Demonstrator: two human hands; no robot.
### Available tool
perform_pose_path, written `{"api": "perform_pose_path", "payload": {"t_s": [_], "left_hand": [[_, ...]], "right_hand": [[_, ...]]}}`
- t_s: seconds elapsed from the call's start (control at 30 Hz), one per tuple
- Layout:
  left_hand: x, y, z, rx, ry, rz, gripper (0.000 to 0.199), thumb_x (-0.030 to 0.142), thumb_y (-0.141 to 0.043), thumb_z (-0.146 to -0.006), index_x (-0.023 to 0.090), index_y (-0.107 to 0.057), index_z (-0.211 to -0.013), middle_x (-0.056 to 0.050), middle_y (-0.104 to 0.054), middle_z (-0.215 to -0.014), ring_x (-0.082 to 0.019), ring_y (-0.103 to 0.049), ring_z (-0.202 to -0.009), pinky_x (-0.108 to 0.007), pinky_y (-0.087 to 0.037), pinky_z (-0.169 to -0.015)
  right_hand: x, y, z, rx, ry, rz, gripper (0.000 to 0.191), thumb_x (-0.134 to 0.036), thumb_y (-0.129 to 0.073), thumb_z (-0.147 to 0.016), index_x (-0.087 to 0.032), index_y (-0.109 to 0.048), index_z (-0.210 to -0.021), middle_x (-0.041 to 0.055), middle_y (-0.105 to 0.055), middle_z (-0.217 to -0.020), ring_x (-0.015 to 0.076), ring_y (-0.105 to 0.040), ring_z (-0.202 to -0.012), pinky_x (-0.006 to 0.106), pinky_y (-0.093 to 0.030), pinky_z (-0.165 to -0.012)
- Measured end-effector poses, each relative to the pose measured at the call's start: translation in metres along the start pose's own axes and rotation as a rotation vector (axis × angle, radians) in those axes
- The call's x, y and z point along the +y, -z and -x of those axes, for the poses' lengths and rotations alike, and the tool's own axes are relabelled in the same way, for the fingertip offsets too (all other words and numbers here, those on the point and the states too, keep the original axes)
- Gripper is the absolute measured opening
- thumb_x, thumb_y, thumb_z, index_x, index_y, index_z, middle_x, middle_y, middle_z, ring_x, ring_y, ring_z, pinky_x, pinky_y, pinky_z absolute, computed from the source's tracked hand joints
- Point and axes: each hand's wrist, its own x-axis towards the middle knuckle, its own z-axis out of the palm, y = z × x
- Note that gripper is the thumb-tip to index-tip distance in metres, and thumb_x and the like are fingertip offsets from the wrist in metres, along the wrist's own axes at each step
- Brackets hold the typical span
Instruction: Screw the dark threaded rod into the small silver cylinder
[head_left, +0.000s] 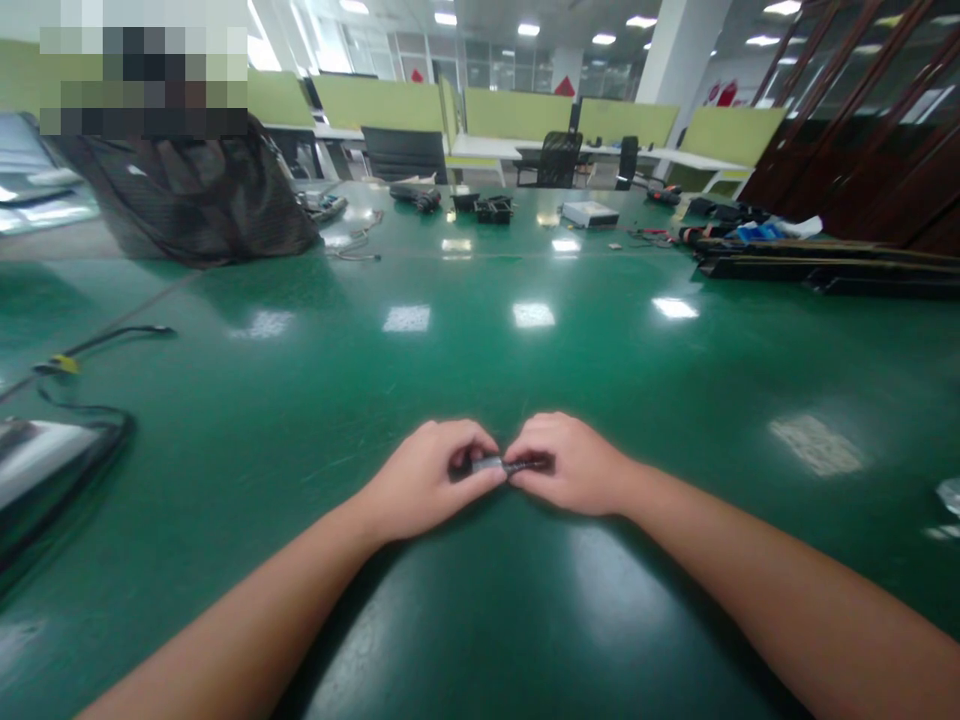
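My left hand (431, 475) and my right hand (566, 462) meet at the middle of the green table (525, 380), resting on its surface. Between their fingertips they pinch a small grey and black part (499, 464), the left fingers on its grey end and the right fingers on its dark end. Most of the part is hidden by the fingers, so I cannot tell what it is.
A dark flat device with a cable (45, 470) lies at the left edge. A person in a dark top (195, 200) sits at the far left. Small black parts (480, 207), a white box (590, 213) and long dark bars (825, 265) lie across the far side.
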Motion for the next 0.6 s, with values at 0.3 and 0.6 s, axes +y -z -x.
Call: {"api": "perform_pose_path", "payload": {"t_s": [0.3, 0.6], "left_hand": [[-0.0003, -0.0005, -0.0004, -0.016, -0.006, -0.043, 0.023, 0.042, -0.073, -0.084, 0.021, -0.071, -0.094, 0.001, -0.070, -0.084, -0.017, -0.063, -0.074, -0.029, -0.042, -0.072], [-0.0017, -0.0004, 0.0005, -0.006, -0.018, -0.055, 0.023, 0.043, -0.073, -0.085, 0.021, -0.068, -0.090, 0.001, -0.069, -0.084, -0.017, -0.062, -0.074, -0.029, -0.041, -0.072]], "right_hand": [[0.0015, 0.0003, -0.0002, 0.026, 0.034, 0.003, 0.009, -0.020, -0.074, -0.084, -0.018, -0.074, -0.093, 0.0024, -0.074, -0.087, 0.0185, -0.064, -0.084, 0.032, -0.045, -0.081], [0.0008, 0.0010, 0.0005, 0.035, 0.042, -0.003, 0.008, -0.020, -0.074, -0.083, -0.018, -0.074, -0.091, 0.0027, -0.075, -0.087, 0.0189, -0.064, -0.084, 0.032, -0.045, -0.080]]}}
